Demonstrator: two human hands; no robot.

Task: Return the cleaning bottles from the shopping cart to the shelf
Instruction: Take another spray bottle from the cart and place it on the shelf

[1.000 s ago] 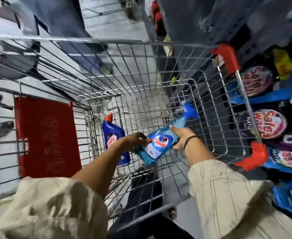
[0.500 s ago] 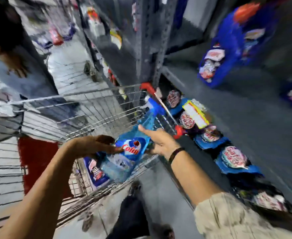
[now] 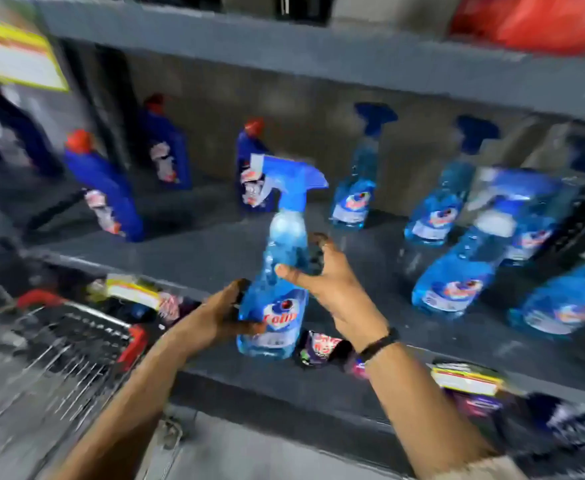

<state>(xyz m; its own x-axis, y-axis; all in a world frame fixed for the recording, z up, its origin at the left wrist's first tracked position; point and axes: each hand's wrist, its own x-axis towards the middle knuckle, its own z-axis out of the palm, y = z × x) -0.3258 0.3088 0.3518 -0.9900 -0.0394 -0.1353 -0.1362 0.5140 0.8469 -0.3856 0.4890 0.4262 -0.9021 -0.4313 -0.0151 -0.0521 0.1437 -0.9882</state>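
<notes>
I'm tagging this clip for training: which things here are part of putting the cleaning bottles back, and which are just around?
Part of the job:
- light blue spray bottle, upright, held by left hand low and right hand higher
- grey shelf
- shopping cart, lower left

Just around:
- spray bottles already shelved
- dark blue red-capped bottles
- yellow shelf tag
- pouches on lower shelf
</notes>
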